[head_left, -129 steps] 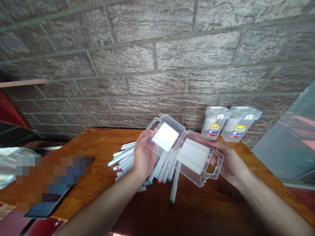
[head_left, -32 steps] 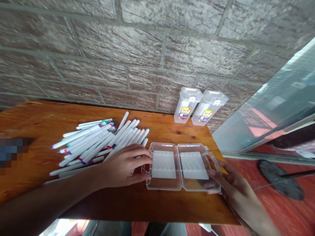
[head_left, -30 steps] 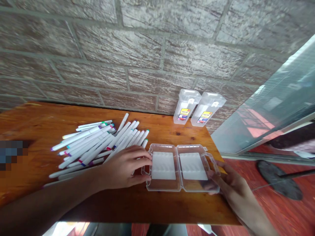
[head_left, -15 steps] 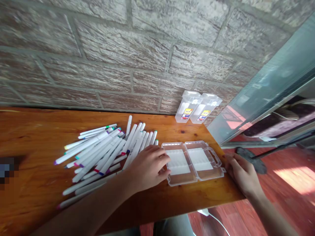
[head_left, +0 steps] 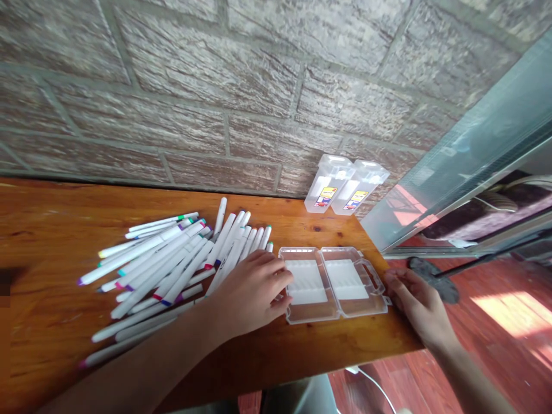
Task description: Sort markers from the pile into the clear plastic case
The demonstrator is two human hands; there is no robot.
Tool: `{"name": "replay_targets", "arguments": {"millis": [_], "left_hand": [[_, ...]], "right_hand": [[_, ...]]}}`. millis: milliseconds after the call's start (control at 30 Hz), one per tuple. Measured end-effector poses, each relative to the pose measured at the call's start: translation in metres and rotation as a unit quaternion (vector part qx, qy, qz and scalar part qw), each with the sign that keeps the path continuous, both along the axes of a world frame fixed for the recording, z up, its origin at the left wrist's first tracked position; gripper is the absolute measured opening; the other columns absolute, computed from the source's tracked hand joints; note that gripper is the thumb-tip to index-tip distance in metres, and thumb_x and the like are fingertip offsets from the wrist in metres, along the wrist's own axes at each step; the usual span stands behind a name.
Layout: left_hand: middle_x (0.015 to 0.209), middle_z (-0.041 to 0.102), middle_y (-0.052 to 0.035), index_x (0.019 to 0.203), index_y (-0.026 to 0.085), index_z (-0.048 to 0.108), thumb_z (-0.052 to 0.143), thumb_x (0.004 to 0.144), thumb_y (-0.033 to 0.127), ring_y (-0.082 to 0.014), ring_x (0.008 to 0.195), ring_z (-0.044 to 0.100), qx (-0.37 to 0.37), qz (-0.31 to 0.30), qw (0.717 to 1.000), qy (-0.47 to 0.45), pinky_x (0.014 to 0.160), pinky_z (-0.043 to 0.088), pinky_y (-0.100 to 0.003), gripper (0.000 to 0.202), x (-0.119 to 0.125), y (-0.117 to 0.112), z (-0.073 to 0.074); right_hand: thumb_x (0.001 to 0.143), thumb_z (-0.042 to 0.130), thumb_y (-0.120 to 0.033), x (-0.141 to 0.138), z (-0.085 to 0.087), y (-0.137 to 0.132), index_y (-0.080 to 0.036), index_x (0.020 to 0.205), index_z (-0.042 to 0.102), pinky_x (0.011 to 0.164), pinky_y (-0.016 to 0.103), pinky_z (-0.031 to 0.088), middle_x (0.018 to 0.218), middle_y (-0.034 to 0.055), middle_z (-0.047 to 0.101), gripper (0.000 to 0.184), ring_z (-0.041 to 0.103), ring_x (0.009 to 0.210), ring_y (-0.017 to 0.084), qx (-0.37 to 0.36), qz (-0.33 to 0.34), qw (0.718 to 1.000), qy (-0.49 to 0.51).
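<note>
A clear plastic case [head_left: 311, 313] lies unfolded on the wooden table, a white ribbed insert in each half. At its left edge rests my left hand [head_left: 259, 290], palm down, with bent fingers and the thumb apart; nothing shows in it. My right hand [head_left: 420, 302] is by the table's right edge, close to the case's handle and latch. Its fingers are loosely curled and apart, with no object visible between them. Left of the case spreads a pile of white markers [head_left: 172, 264] with coloured ends, partly hidden behind my left hand and forearm.
Two translucent plastic boxes [head_left: 330, 183] with yellow labels stand against the stone wall [head_left: 194, 115] at the back right. The table [head_left: 64, 230] ends just past the case. Below lie a reddish floor [head_left: 487, 287] and a white cable [head_left: 377, 382].
The view has shifted slightly, so the markers and case appear a little further left. Both hands keep about the same places beside the case.
</note>
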State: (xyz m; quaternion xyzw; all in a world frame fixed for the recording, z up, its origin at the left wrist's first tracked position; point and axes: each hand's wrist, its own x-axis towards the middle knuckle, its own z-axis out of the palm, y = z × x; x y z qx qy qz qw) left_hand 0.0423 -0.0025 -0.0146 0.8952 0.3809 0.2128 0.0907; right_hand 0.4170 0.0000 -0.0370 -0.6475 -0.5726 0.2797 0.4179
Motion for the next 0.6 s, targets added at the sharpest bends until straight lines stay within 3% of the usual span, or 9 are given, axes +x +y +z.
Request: {"name": "replay_targets", "arguments": {"millis": [100,200,433,600], "left_hand": [[0.096,0.072,-0.0041,0.092,0.021,0.071,0.066,0.093,0.029,-0.0251,0.099,0.065,0.008,-0.002,1.000,0.008,0.098,0.047,-0.043,0.009,0.001,-0.001,0.002],[0.100,0.073,-0.0043,0.096,0.021,0.072,0.068,0.093,0.031,-0.0254,0.103,0.065,0.014,-0.004,1.000,0.012,0.100,0.047,-0.042,0.011,0.000,-0.002,0.004],[0.102,0.074,-0.0042,0.101,0.021,0.074,0.069,0.092,0.034,-0.0248,0.102,0.066,0.015,-0.001,1.000,0.007,0.098,0.047,-0.040,0.017,-0.002,-0.002,0.007],[0.099,0.074,-0.0055,0.100,0.020,0.074,0.059,0.098,0.031,-0.0217,0.097,0.067,0.026,0.013,0.999,-0.030,0.094,0.049,-0.038,0.018,-0.009,0.000,0.014]], "right_hand": [[0.086,0.075,-0.051,-0.001,0.000,-0.001,-0.021,0.108,0.069,0.063,0.031,0.057,0.087,0.0069,0.077,0.038,0.073,0.079,0.026,-0.014,0.052,0.998,-0.027],[0.085,0.075,-0.054,0.004,-0.002,0.000,-0.020,0.110,0.074,0.069,0.034,0.060,0.096,0.0099,0.081,0.042,0.076,0.083,0.029,-0.019,0.073,0.995,-0.062],[0.080,0.075,-0.059,0.006,-0.006,0.006,-0.020,0.102,0.076,0.066,0.036,0.062,0.091,0.0099,0.082,0.045,0.078,0.079,0.031,-0.020,0.075,0.995,-0.063],[0.083,0.070,-0.060,0.003,-0.003,0.008,-0.023,0.097,0.074,0.056,0.036,0.058,0.085,0.0096,0.081,0.039,0.076,0.071,0.031,0.029,0.023,0.999,-0.031]]}}
